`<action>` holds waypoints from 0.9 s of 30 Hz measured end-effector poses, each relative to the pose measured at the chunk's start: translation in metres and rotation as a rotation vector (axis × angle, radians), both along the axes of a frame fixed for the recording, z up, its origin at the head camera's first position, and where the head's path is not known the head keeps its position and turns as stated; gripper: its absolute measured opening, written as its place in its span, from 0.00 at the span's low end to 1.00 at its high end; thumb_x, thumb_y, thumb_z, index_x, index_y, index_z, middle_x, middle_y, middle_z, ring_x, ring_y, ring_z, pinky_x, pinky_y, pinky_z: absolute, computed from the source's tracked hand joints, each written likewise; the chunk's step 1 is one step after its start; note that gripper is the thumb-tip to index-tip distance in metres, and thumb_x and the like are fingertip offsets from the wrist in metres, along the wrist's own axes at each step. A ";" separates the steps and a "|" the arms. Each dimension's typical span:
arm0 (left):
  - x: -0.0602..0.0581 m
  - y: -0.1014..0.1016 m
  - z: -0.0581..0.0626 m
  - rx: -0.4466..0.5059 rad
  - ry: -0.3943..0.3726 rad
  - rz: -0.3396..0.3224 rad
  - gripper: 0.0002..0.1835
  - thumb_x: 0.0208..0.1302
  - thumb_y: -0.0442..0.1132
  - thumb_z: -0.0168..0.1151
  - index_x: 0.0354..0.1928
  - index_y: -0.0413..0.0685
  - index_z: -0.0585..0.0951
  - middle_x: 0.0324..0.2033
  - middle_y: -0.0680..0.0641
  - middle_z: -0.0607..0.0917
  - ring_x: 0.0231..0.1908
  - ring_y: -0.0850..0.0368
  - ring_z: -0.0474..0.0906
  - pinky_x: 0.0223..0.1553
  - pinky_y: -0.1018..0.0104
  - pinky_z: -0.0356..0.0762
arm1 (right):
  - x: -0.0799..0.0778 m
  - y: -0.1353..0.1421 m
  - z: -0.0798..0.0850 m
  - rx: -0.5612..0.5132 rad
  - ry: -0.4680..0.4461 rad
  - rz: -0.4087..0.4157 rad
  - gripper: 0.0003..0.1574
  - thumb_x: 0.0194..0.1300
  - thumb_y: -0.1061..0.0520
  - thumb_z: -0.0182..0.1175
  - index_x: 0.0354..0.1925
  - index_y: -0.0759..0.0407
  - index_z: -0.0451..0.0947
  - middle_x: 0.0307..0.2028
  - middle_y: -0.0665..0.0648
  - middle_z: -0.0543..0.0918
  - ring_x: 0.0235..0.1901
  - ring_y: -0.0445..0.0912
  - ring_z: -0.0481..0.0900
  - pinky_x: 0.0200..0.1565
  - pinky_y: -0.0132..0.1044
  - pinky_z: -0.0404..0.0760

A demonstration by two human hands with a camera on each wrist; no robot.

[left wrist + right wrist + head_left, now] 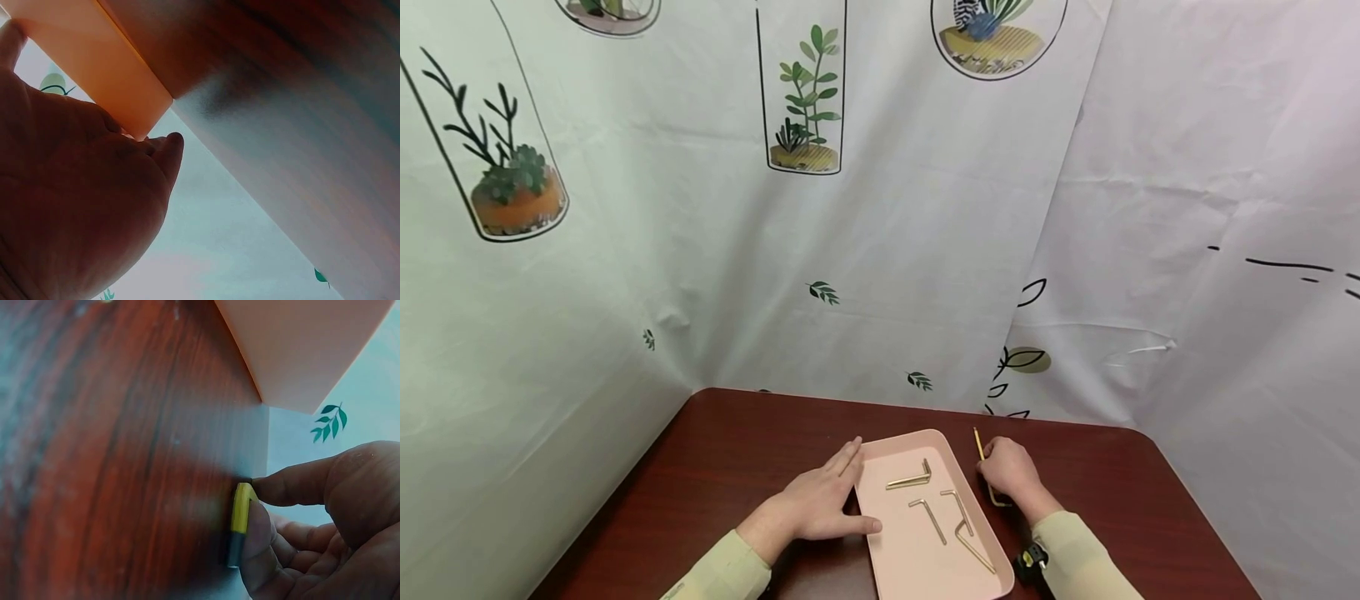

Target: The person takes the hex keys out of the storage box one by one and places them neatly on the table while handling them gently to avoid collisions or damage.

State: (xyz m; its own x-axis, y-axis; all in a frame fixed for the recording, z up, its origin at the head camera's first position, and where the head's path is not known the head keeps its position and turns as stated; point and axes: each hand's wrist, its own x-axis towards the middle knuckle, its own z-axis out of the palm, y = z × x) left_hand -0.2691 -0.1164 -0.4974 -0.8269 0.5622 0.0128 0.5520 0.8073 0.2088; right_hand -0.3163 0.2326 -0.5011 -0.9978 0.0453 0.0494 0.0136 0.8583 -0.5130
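A shallow pink tray [895,575] lies on the table with several gold L-shaped hex keys [929,523] loose inside it. My left hand [823,504] rests along the tray's left side, fingers extended by the far corner and thumb over the rim. From the left wrist view, the palm [81,194] sits right beside the tray's wall [119,75]. To the right of the tray, my right hand [1011,471] pinches another gold hex key [997,500] between thumb and fingers, close over the tabletop. Its short bent end [240,509] shows in the right wrist view.
The dark red wooden table [737,442] has rounded far corners. Behind and beside it hangs a pale plant-print cloth [880,250]. A black device [1032,560] sits at the right wrist, near the tray's near right corner.
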 end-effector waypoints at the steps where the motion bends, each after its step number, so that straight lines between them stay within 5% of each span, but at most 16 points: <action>1: 0.000 0.000 0.000 0.000 -0.001 0.000 0.66 0.57 0.85 0.47 0.82 0.41 0.48 0.81 0.42 0.46 0.79 0.50 0.47 0.61 0.51 0.74 | 0.000 0.000 0.000 -0.004 -0.002 -0.001 0.07 0.60 0.62 0.68 0.34 0.64 0.79 0.26 0.55 0.79 0.20 0.45 0.76 0.24 0.40 0.75; 12: 0.001 0.000 0.002 0.004 0.005 -0.002 0.66 0.57 0.84 0.48 0.81 0.40 0.48 0.81 0.42 0.47 0.79 0.50 0.48 0.61 0.52 0.74 | -0.001 0.002 -0.002 -0.008 0.003 0.012 0.09 0.59 0.61 0.69 0.35 0.65 0.79 0.27 0.55 0.79 0.20 0.45 0.76 0.24 0.39 0.75; 20: 0.001 0.000 0.003 -0.002 -0.003 -0.002 0.66 0.57 0.85 0.46 0.82 0.41 0.48 0.81 0.42 0.46 0.79 0.51 0.48 0.61 0.52 0.75 | 0.000 0.009 -0.005 -0.189 -0.038 0.026 0.19 0.59 0.60 0.72 0.44 0.69 0.78 0.27 0.56 0.78 0.16 0.46 0.76 0.20 0.40 0.76; 27: 0.002 0.001 0.004 0.007 -0.007 -0.002 0.65 0.59 0.82 0.49 0.82 0.40 0.48 0.81 0.42 0.46 0.79 0.50 0.47 0.61 0.50 0.75 | 0.001 0.009 -0.004 -0.202 -0.059 0.021 0.19 0.60 0.59 0.72 0.46 0.68 0.78 0.28 0.56 0.79 0.18 0.46 0.77 0.21 0.40 0.77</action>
